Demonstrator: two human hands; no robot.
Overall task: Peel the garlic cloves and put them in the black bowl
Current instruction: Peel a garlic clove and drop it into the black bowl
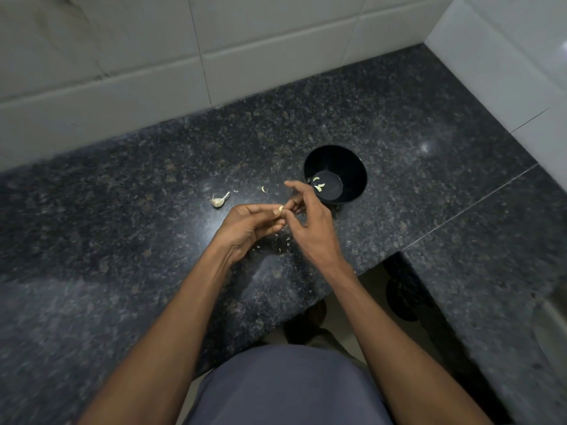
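Observation:
My left hand (250,223) holds a pale garlic clove (280,209) at its fingertips over the dark granite counter. My right hand (310,220) meets it from the right, its thumb and fingers pinching at the clove, its index finger stretched out. The black bowl (352,167) stands just behind my right hand, with a few peeled cloves (318,184) on its bottom. The rest of a garlic bulb (218,200) with its stalk lies on the counter to the left. A single loose garlic piece (264,189) lies between bulb and bowl.
Small bits of garlic skin (283,240) lie scattered on the counter under my hands. A white tiled wall (153,72) runs behind and on the right. The counter (122,210) has a cut-out edge at the front right, with the floor below.

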